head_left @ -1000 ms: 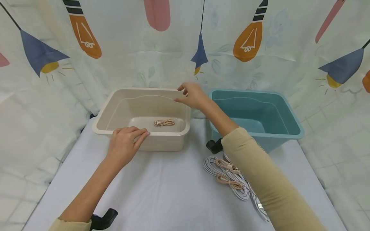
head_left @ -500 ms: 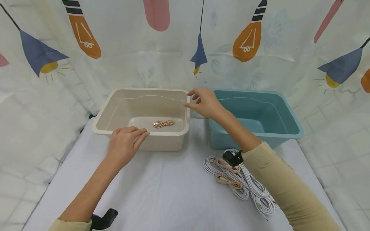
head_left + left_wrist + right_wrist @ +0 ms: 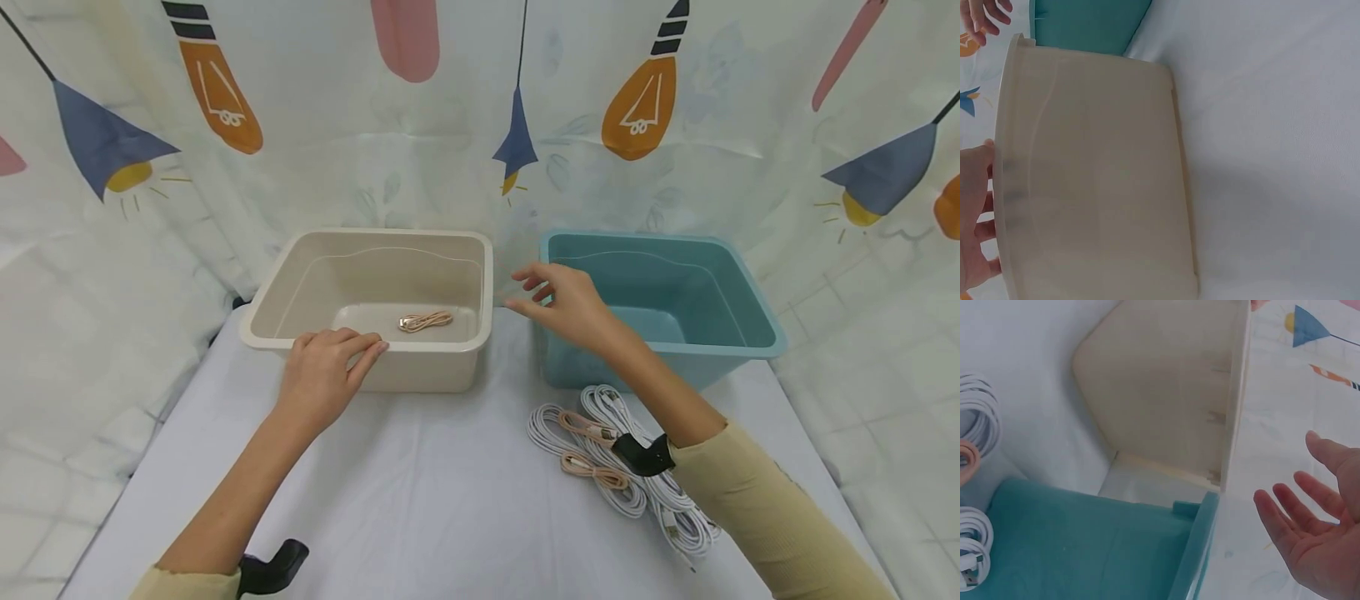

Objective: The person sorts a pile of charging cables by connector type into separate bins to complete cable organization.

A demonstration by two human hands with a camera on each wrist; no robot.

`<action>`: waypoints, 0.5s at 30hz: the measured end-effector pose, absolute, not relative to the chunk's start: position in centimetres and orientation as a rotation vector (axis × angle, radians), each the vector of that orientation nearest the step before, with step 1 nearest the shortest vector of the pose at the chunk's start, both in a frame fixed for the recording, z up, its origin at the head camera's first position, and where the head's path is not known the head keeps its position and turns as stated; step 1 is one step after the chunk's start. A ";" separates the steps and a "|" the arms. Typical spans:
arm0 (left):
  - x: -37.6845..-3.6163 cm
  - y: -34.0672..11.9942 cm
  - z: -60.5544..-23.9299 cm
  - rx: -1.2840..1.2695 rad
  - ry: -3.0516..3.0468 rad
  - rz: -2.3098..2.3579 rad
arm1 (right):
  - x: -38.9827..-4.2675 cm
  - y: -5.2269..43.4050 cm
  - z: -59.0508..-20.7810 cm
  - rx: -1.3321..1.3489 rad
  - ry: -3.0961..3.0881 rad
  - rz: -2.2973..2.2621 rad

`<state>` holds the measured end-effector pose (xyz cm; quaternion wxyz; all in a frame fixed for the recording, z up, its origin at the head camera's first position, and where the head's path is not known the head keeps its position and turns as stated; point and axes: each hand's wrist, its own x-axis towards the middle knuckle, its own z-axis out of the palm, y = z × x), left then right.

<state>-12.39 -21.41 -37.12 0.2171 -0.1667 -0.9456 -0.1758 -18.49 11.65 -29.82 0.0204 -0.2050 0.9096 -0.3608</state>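
My left hand (image 3: pixel 324 372) rests its fingertips on the front rim of a beige plastic bin (image 3: pixel 367 367); the left wrist view shows these fingers (image 3: pixel 986 230) against the rim. A small coiled peach cable (image 3: pixel 425 321) lies on the bin's floor. My right hand (image 3: pixel 567 305) hovers by the left end of a teal bin (image 3: pixel 675 258), holding nothing. Seen from the right wrist, its fingers (image 3: pixel 1291 509) are spread and loosely bent. Below the right forearm lies a pile of coiled white cables (image 3: pixel 682 521), with peach cable bundles (image 3: pixel 595 472) on top.
Both bins stand side by side at the back of a white-covered table (image 3: pixel 435 500), a narrow gap between them. Behind hangs a curtain (image 3: pixel 450 167) printed with lamps and bulbs. Black wrist mounts (image 3: pixel 272 568) sit on both arms.
My right hand has drawn back from above the beige bin's right end, moving right and nearer to the teal bin. The left hand stays on the rim.
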 end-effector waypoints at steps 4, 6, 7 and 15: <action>-12.4 -21.4 -37.2 -0.459 -2.626 -0.481 | -17.7 12.4 -30.4 -0.643 2.828 -1.149; -12.4 -21.4 -37.2 -0.455 -2.633 -0.482 | -17.3 12.7 -30.7 -0.654 2.827 -1.166; -12.4 -21.4 -37.1 -0.453 -2.635 -0.483 | -17.1 12.8 -30.9 -0.658 2.826 -1.171; -12.4 -21.5 -37.1 -0.446 -2.627 -0.501 | -14.9 13.8 -32.0 -0.643 2.840 -1.174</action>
